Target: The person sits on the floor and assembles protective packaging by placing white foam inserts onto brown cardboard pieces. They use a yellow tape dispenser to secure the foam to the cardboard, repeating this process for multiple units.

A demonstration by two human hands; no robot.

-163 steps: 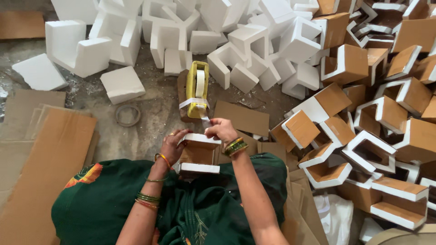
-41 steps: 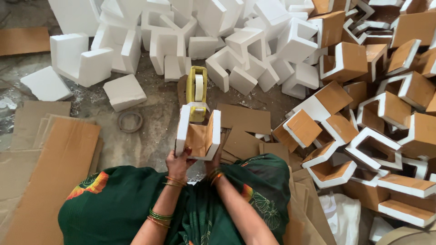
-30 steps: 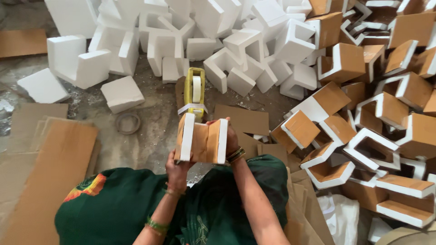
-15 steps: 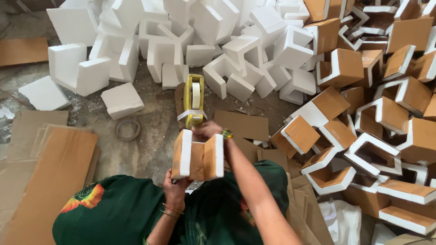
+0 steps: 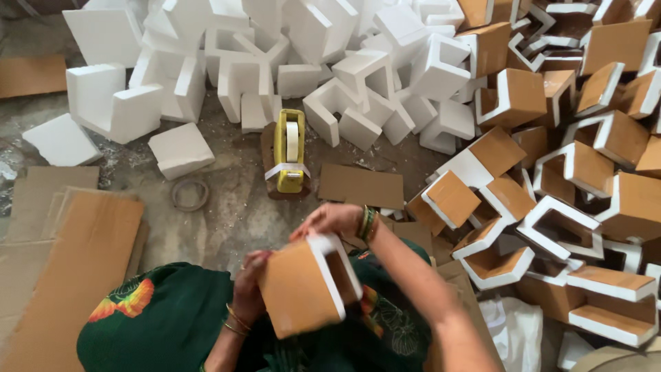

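- Across the top of my view lay a big heap of bare white foam pieces [image 5: 275, 62], angled corner blocks tumbled over one another on the dusty floor [image 5: 234, 207].
- Down the right side I saw a second heap, the cardboard-faced foam corners [image 5: 571, 172], brown on their broad faces and white along the edges.
- Flat cardboard sheets [image 5: 76, 241] lay stacked at my left, and one smaller brown sheet [image 5: 361, 186] sat just beyond my hands.
- My lap was covered by dark green cloth [image 5: 165, 324] with an orange print.
- I held one cardboard-faced foam corner [image 5: 306, 286] over my lap, tilted, its brown face towards me and its white rim on the right.
- My right hand [image 5: 334, 220] was closed over the top edge of that piece, bangles at the wrist.
- My left hand [image 5: 249, 289] pressed against its left side, fingers curled on it, though the piece hid part of the grip.
- A yellow tape dispenser [image 5: 289, 151] stood on the floor just ahead, apart from both hands.
- A thin ring [image 5: 189, 194] lay on the floor left of the dispenser.
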